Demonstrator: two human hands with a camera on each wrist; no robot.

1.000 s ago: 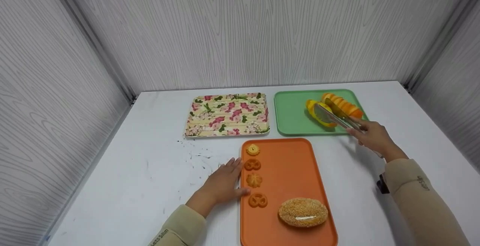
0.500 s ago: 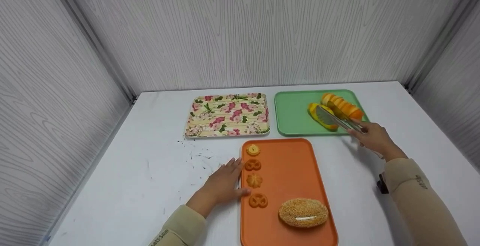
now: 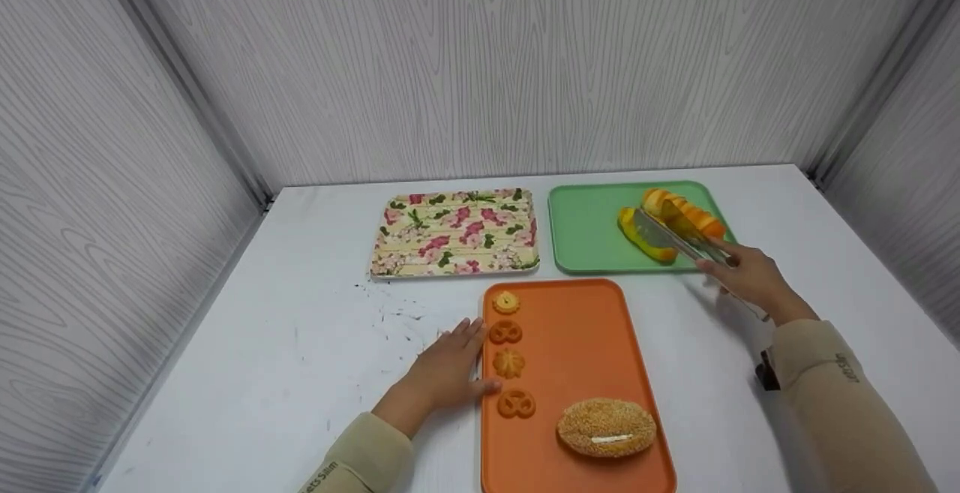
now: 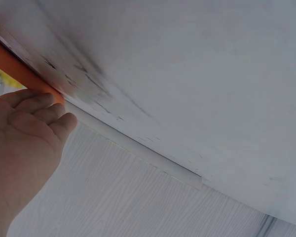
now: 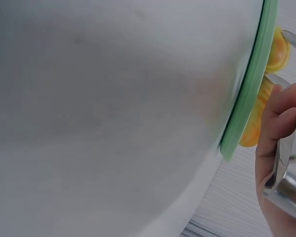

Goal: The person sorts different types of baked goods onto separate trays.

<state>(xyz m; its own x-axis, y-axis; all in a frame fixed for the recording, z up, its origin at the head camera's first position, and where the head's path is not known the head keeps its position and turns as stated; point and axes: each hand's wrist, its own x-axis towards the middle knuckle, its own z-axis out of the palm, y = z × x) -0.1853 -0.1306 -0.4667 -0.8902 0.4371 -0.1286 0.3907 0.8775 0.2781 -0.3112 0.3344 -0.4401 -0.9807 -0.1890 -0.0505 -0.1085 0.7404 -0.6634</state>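
My right hand [image 3: 750, 275] grips a pair of metal tongs [image 3: 686, 245], reaching over the green tray [image 3: 589, 226]. One blade of the tongs overlaps a yellow bread piece [image 3: 637, 238]; the other overlaps the ridged orange-yellow loaf [image 3: 686, 211] beside it. In the right wrist view the tongs' tips [image 5: 293, 42] show at the yellow bread [image 5: 278, 52] above the green rim. My left hand [image 3: 446, 365] rests along the left edge of the orange tray [image 3: 577, 343], its thumb over the rim and its fingers loosely extended.
Small pastries, among them a pretzel-shaped one [image 3: 516, 404], line the orange tray's left side. A sesame-covered bun [image 3: 606, 427] lies at its near right. Behind stands a flower-patterned tray [image 3: 457, 232]. Wood-grain panels [image 3: 465, 65] rise behind and beside the white table [image 3: 300, 313].
The yellow bread has shifted slightly right and toward me on the green tray. The tongs' blades now stand wider apart. My left hand has stayed at the orange tray's edge.
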